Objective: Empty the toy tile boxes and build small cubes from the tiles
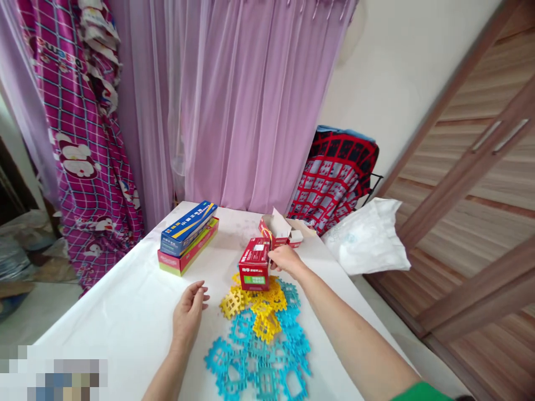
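So, blue tiles (266, 379): notched plastic, loose spread nearest the wearer; can't tell whether any are interlocked.
Left hand (190, 309): over the white tabletop (125, 328), fingers loosely curled, holding nothing, just beside the pile.
Yellow tiles (266, 326): same notched sort, bunched at the far part of the pile, partly overlapping the blue.
Red carton (254, 264): at the far end of the pile, over the yellow; can't tell if it's resting or lifted (underside hidden).
Right hand (286, 260): closed on the red carton's right edge.
Stacked boxes: blue box (189, 227) on a red-and-green box (189, 253), far left, well apart from both hands.
Open carton (279, 228): behind the red carton, flaps up; contents unclear.
Done: my read, tiles out on the table, red carton in hand.
Left: pile looks unsorted beyond rough colour grouping, nothing visibly packed or built; mid-job, I'd judge.
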`<state>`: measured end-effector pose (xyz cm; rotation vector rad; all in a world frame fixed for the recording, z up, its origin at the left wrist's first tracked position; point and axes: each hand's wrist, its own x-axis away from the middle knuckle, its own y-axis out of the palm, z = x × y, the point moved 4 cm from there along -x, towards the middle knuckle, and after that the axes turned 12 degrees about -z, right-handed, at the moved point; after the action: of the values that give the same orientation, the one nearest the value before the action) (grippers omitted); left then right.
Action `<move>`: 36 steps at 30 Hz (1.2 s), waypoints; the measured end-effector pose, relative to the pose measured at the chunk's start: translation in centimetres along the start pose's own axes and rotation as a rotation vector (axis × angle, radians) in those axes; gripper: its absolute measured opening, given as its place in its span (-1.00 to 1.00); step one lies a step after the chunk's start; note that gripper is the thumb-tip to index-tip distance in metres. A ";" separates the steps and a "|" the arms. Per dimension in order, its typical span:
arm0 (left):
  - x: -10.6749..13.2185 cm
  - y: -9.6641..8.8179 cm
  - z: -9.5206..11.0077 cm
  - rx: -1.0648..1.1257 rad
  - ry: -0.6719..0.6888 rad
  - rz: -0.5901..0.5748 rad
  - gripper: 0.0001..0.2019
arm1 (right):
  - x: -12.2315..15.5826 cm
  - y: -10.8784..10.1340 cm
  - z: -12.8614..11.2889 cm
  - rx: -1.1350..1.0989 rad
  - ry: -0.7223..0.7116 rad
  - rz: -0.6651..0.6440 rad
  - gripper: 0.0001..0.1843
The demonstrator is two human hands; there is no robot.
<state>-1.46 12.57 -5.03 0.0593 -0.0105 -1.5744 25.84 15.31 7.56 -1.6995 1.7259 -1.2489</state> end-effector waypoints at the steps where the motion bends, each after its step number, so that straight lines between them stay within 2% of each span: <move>1: 0.2 0.1 0.3 -0.024 0.013 -0.001 -0.42 | 1.6 0.3 1.0 -0.023 0.009 -0.006 -0.70; 3: 0.7 0.3 1.2 -0.087 0.048 -0.004 -0.44 | 4.6 1.7 2.6 -0.111 0.012 0.010 -0.67; 5: 1.3 0.9 2.8 -0.160 0.097 -0.023 -0.49 | 7.1 4.2 3.5 -0.237 -0.015 -0.027 -0.68; 7: 1.8 1.9 4.9 -0.226 0.167 -0.076 -0.55 | 9.2 6.4 3.6 -0.326 -0.070 -0.061 -0.68; 9: 2.3 3.6 7.3 -0.334 0.266 -0.175 -0.59 | 10.8 7.1 3.2 -0.285 -0.128 -0.078 -0.67; 11: 2.7 5.6 9.3 -0.559 0.348 -0.295 -0.57 | 11.7 5.7 3.0 -0.158 -0.184 0.002 -0.64; 14: 3.4 8.2 10.1 -0.925 0.347 -0.412 -0.51 | 11.7 1.2 3.8 0.018 -0.222 0.223 -0.66; 17: 4.3 9.3 9.8 -1.148 0.329 -0.421 -0.49 | 9.8 -2.7 5.3 0.130 -0.280 0.343 -0.78; 18: 4.7 9.4 9.7 -1.192 0.329 -0.411 -0.48 | 9.0 -3.5 5.8 0.161 -0.328 0.341 -0.75; 21: 5.5 9.5 10.1 -1.295 0.319 -0.415 -0.48 | 6.9 -3.8 6.5 0.248 -0.473 0.204 -0.59; 25: 5.5 10.3 11.7 -1.469 0.276 -0.490 -0.58 | 6.1 -2.9 6.3 0.355 -0.524 0.013 -0.60; 31: 4.1 11.8 12.7 -1.573 0.304 -0.582 -0.58 | 6.9 -3.0 5.6 0.541 -0.447 -0.043 -0.56; 36: 4.3 11.6 12.2 -1.609 0.342 -0.594 -0.51 | 6.1 -3.4 4.9 0.679 -0.498 -0.096 -0.45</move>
<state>9.59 7.86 7.55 -0.9973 1.6282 -1.7024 30.70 8.60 9.51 -1.5000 0.8125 -1.1397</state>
